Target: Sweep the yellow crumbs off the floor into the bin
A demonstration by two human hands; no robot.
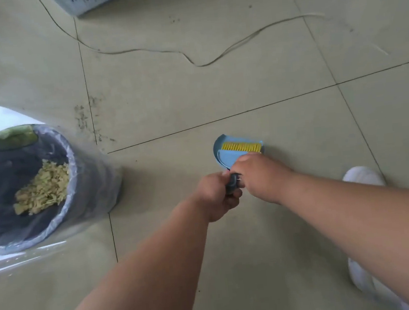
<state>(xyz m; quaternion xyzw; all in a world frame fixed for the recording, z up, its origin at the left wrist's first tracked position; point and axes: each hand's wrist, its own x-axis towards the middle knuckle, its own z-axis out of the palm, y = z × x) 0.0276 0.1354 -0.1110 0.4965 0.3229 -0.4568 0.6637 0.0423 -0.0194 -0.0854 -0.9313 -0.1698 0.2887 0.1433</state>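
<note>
A blue dustpan [219,146] lies on the tiled floor with a blue hand brush [233,155] with yellow bristles [242,146] laid in it. My left hand [217,196] grips the dark handle [232,184] at the near end. My right hand [257,174] curls over the brush just above that handle. At the left stands a round bin [87,191] lined with a clear bag, and a heap of yellow crumbs [43,188] lies inside it. I see no crumbs on the floor around the dustpan.
A thin cable [197,64] snakes across the floor at the back. A pale blue perforated basket [98,0] sits at the top edge. My white shoes [363,177] stand at the right. Dark smudges [82,119] mark the tile beside the bin.
</note>
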